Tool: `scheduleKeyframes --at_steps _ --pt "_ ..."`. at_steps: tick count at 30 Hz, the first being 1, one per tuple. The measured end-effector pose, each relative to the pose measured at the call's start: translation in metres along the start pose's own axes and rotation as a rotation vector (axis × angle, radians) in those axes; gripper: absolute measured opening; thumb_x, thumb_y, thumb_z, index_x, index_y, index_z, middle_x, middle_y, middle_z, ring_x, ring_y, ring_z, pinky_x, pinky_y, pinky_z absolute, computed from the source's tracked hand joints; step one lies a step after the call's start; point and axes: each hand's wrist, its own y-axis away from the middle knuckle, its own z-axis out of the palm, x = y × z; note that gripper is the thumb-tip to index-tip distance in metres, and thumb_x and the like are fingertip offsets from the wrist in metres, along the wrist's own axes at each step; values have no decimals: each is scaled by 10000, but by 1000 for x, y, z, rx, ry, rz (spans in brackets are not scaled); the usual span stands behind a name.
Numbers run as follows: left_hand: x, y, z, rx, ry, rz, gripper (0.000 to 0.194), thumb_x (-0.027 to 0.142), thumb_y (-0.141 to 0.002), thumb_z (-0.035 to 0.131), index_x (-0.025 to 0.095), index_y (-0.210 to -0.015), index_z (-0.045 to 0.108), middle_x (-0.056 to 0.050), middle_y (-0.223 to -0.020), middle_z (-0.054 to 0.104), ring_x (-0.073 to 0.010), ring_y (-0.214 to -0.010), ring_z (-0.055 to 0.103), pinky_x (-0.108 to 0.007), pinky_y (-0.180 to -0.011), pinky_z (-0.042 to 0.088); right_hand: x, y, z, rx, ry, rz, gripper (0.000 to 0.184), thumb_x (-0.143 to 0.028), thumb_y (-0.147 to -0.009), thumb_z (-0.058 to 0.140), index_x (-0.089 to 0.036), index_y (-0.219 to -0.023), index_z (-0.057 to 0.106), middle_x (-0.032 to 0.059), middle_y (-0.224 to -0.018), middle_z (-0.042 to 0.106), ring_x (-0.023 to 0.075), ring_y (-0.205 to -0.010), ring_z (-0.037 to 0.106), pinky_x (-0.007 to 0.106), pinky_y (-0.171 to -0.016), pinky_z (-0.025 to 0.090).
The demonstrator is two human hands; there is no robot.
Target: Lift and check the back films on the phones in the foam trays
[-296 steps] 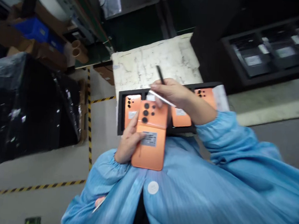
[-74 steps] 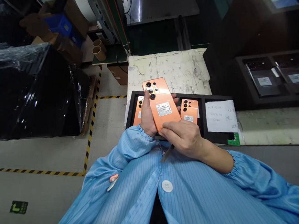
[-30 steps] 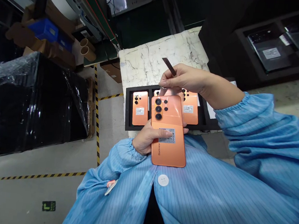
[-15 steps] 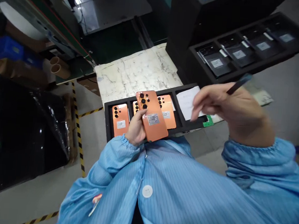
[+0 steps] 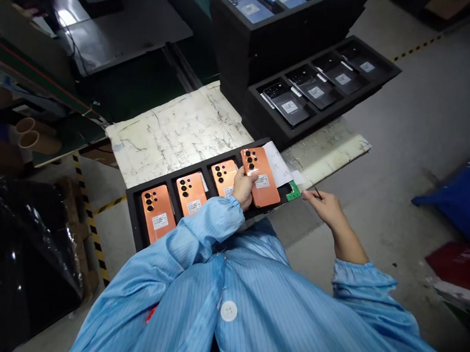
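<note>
My left hand [image 5: 243,189] is closed around the lower left side of an orange phone [image 5: 265,187], back side up, with camera rings and a white label. That phone is over the right part of a black foam tray [image 5: 134,223]. Other orange phones [image 5: 158,221] lie in the tray's slots to the left. A white paper sheet [image 5: 275,163] shows behind the held phone. My right hand [image 5: 327,207] pinches a thin dark pen-like stick [image 5: 318,193], mostly hidden by the fingers. Its fingertips are beside a small green piece [image 5: 294,191] at the tray's right end.
Behind the tray is a worn, marbled table top [image 5: 174,119]. A second black tray [image 5: 317,114] of dark phones [image 5: 291,105] stands at the back right, beside a tall tray stack [image 5: 245,52] with blue phones [image 5: 250,6] on top. A blue bag-like object [image 5: 462,183] is at right.
My left hand has brought the orange phone rightward over the tray, partly covering the paper. My right hand has lowered to the green piece at the tray's end. The camera view has shifted.
</note>
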Motion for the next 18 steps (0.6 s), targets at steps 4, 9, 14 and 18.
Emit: scheduleKeyframes --at_steps 4,9,14,18 --pt "3 -3 -6 36 1 2 383 47 -510 518 179 -867 556 1 -783 639 -151 -712 593 -318 -777 480 5 2 19 -12 -117 55 602 -684 -666 584 -123 -827 729 56 -676 646 180 -629 555 274 -584 420" --pt "2 -6 -10 87 30 -41 336 43 -460 468 171 -765 528 20 -717 613 -124 -633 558 -275 -710 478 9 2 38 26 -261 105 668 -726 -684 548 -120 -908 716 44 -575 579 171 -565 533 266 -503 413" --pt "17 2 -16 174 115 -138 217 87 -460 445 169 -657 478 19 -629 564 -123 -585 549 -260 -641 471 11 -4 47 36 -385 113 673 -720 -691 559 -111 -933 712 69 -678 620 176 -609 557 281 -532 447" --pt "28 3 -17 199 162 -148 163 86 -457 441 166 -599 447 20 -596 544 -109 -550 536 -245 -615 458 11 -5 50 27 -441 79 645 -667 -678 617 -114 -999 705 103 -922 655 204 -770 593 316 -667 486"
